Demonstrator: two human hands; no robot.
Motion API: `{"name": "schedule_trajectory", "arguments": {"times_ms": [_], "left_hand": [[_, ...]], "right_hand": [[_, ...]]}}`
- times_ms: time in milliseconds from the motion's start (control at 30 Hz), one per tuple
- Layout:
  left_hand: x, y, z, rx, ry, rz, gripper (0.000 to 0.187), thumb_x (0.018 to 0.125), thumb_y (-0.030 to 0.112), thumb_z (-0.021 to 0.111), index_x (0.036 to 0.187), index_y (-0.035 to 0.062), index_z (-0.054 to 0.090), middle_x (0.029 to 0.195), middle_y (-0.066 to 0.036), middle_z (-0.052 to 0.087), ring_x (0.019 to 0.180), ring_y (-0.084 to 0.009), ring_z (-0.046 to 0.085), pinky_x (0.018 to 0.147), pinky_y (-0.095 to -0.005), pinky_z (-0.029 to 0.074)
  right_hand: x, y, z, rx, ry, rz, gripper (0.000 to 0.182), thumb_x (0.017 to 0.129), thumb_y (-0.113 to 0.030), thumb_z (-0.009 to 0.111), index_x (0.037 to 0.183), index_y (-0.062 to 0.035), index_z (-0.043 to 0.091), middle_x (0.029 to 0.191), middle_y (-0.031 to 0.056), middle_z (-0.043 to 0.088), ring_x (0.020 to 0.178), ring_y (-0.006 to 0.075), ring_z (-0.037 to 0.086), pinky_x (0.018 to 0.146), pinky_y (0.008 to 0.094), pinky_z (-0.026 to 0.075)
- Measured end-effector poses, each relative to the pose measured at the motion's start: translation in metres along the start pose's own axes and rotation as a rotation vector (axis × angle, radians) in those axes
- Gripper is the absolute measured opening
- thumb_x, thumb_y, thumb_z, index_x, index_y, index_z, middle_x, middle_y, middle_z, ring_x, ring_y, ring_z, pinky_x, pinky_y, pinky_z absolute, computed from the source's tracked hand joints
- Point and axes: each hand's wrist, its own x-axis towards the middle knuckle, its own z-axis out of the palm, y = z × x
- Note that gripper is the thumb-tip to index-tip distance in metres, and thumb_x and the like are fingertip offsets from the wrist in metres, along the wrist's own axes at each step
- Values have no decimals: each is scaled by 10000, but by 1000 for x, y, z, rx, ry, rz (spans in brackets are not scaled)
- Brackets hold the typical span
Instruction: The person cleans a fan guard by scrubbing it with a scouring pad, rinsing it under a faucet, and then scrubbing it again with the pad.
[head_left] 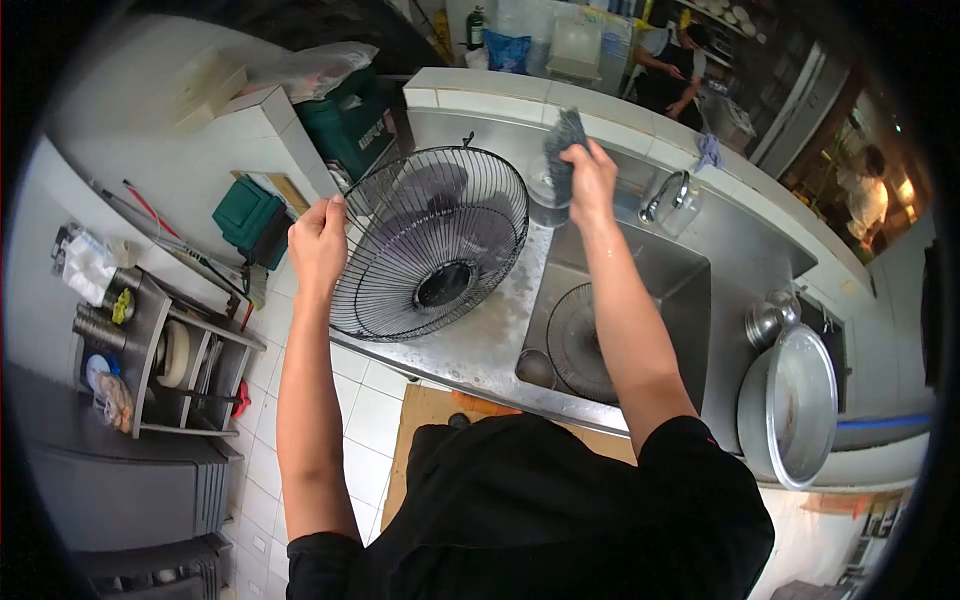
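Observation:
My left hand (318,245) is closed on the left rim of a black wire fan grille (445,285), which is tilted over the steel counter beside the sink. Through its wires show dark, purplish shapes like fan blades, partly hidden. Raised above the back of the sink, my right hand (590,180) grips a dark grey, bristly scrubbing brush (567,135). Just behind and left of it is a round, clear or shiny container (546,205), partly covered. A second round wire grille (570,340) lies in the sink basin (683,280), partly hidden by my right forearm.
A faucet (652,208) stands at the sink's back edge. On the right are a large metal pot (803,405) and steel bowls (765,325). A low tiled wall (520,92) borders the counter; a co-worker (668,70) stands beyond it. Shelves (190,385) are at left.

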Motion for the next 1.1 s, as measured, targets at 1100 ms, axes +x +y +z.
{"name": "schedule_trajectory", "arguments": {"times_ms": [1100], "left_hand": [[60, 86, 71, 486, -188, -58, 675, 912, 696, 628, 794, 46, 770, 603, -201, 632, 686, -409, 693, 683, -473, 547]], "right_hand": [[132, 91, -58, -727, -361, 0, 387, 859, -190, 759, 1179, 16, 689, 1056, 198, 755, 975, 281, 743, 892, 367, 556]]}}
